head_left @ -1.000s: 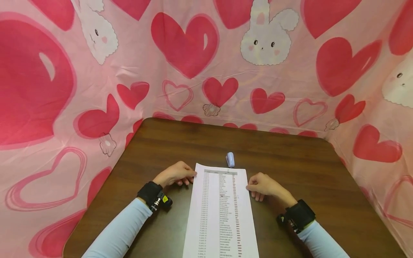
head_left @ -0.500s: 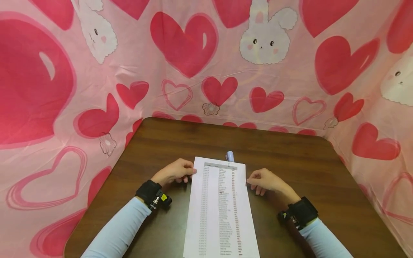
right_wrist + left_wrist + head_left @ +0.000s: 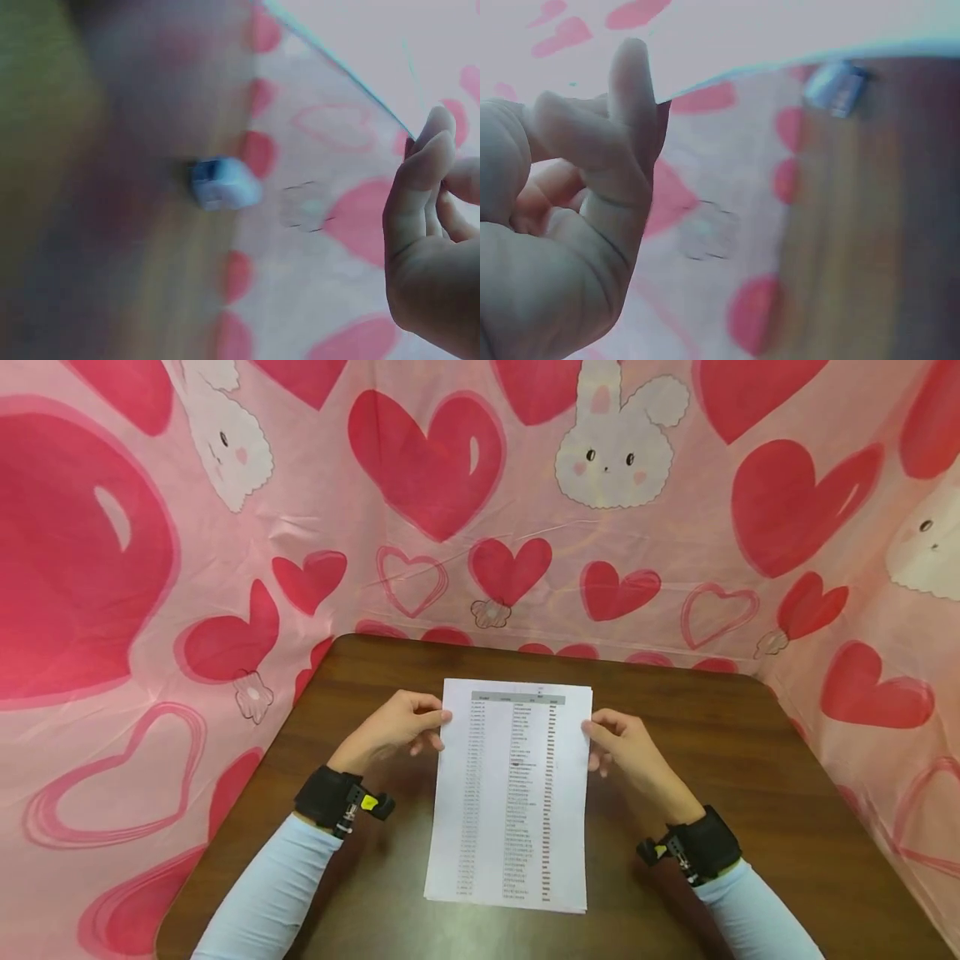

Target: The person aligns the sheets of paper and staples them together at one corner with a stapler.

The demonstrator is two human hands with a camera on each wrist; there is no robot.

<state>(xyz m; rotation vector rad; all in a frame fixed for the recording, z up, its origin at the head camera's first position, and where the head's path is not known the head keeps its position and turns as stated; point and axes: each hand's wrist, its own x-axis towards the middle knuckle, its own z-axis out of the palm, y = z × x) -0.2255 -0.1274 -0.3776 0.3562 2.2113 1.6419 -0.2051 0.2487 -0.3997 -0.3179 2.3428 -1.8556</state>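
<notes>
A small stack of printed paper sheets [image 3: 491, 827] is held up over the table, its list of text facing the head camera. At the bottom right corner a second sheet's edge peeks out. My left hand [image 3: 393, 727] pinches the left edge near the top between thumb and fingers. On the opposite edge, at about the same height, my right hand [image 3: 633, 752] pinches the sheets too. The paper hides a small light-blue stapler from the head view. Both wrist views show that stapler [image 3: 836, 88] blurred on the table, beyond the paper.
The brown wooden table [image 3: 360, 893] has rounded far corners. A pink cloth [image 3: 525, 510] with hearts and rabbits hangs behind it and along both sides. Each wrist wears a black strap [image 3: 326, 796] with a small camera.
Both hands have lifted the sheets off the table and raised them farther up in view. The lower edge of the paper now shows, and the stapler has become covered.
</notes>
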